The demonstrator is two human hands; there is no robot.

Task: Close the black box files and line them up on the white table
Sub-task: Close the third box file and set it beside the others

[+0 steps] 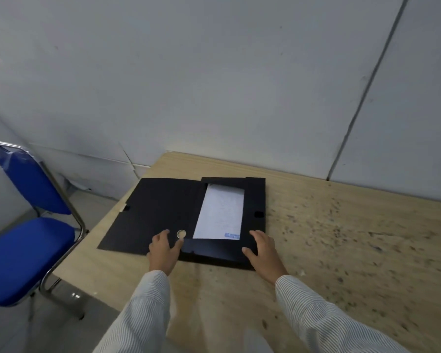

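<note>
A blue chair [28,225] stands well to the left of both hands, off the table's corner. The left hand [163,248] lies flat and spread on the near edge of the open black file [168,212], fingers loose, gripping nothing, its thumb just beside the metal ring [181,234] in the spine. The file's cover spreads leftward beyond that hand; between the hands sits the tray with a white sheet [219,212] lying in it. The right hand [261,250] rests open on the tray's near right corner, also holding nothing. The file lies on a pale wooden table [341,238], directly ahead of the hands; no white table is in view.

To close it cleanly, the right hand would best pin the tray while the left slides out to the cover's far edge, swings it over the sheet, and presses the tab into the slot on the right wall.

Count: one chair, one file, one ring, one sheet, two hands.
</note>
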